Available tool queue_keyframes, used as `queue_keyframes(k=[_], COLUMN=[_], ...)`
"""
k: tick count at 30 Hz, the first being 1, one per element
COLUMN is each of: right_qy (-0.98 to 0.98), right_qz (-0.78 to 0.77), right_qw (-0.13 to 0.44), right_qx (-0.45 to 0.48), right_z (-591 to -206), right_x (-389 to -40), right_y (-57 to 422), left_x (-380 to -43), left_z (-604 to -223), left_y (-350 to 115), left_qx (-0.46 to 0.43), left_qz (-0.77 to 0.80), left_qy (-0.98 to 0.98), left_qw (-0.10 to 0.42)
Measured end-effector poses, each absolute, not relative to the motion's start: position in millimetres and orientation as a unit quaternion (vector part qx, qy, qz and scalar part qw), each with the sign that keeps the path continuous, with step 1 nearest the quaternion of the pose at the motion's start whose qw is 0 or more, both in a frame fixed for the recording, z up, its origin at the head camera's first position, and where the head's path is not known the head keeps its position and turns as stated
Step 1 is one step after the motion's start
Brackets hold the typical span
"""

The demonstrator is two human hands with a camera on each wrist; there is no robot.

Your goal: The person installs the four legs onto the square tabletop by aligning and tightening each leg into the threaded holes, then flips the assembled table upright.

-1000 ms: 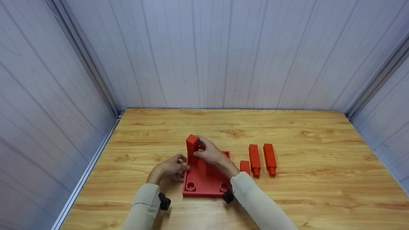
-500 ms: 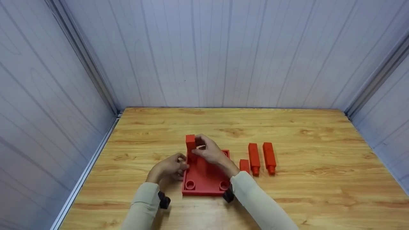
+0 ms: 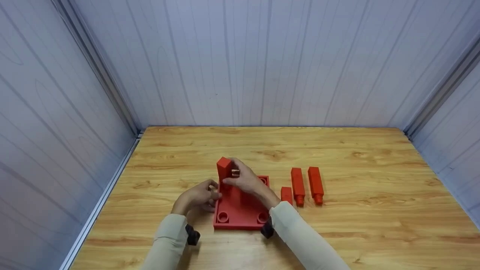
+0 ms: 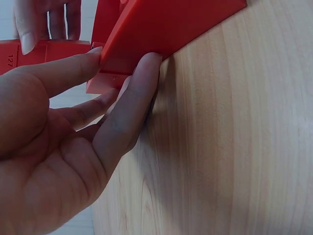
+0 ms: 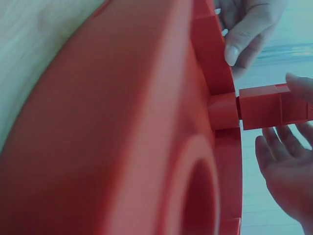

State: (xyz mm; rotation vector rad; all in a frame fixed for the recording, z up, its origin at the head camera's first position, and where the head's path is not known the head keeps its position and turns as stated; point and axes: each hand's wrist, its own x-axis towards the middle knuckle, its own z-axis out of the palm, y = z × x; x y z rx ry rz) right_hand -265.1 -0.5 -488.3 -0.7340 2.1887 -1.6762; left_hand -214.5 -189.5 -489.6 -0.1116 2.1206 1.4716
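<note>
Right grip (image 3: 245, 180): bare hand, narrow, thumb and fingers pinching a red post (image 3: 224, 169). Post stands near upright at the tray's far left corner, turned a little off square. In the right wrist view its lower end meets a corner ring (image 5: 223, 111), with a thin dark gap between; how deep it sits, cannot tell. Left wrist view gives "127" on one face.

Left grip (image 3: 200, 197): holding the left wall of the red tray (image 3: 240, 227), thumb over the rim, fingers along the outside.

Tray on the desk (image 3: 375, 180), before the person. Raised rings in the other corners: near left ring (image 3: 223, 217), near right ring (image 3: 262, 217), far right ring mostly behind the right hand.

Right of tray: short-looking block (image 3: 286, 194), lower part behind the sleeve (image 3: 300, 230). Beside it, second post (image 3: 298, 183), then third post (image 3: 315, 183), both lying, thin ends toward the person.

Pale panel (image 3: 243, 63) behind.
</note>
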Motion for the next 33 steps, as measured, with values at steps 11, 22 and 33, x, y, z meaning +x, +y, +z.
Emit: queue_keyframes(k=[11, 22, 33], right_qy=[0.731, 0.782, 0.811], right_qz=[-0.604, -0.557, -0.52], right_qw=[0.169, 0.119, 0.101], right_qx=[-0.268, -0.254, -0.248], right_z=[-488.6, -488.0, -489.1], right_x=[-266.9, -266.2, -265.0], right_y=[-2.8, -0.1, -1.6], left_x=[-214.0, -213.4, -212.5], left_z=[-490.5, -490.3, -488.9], left_y=[-189.5, -190.6, -190.4], left_qx=[-0.042, -0.035, -0.038], left_qz=[0.548, 0.549, 0.543], left_qy=[0.791, 0.791, 0.797], left_qw=[0.269, 0.266, 0.262])
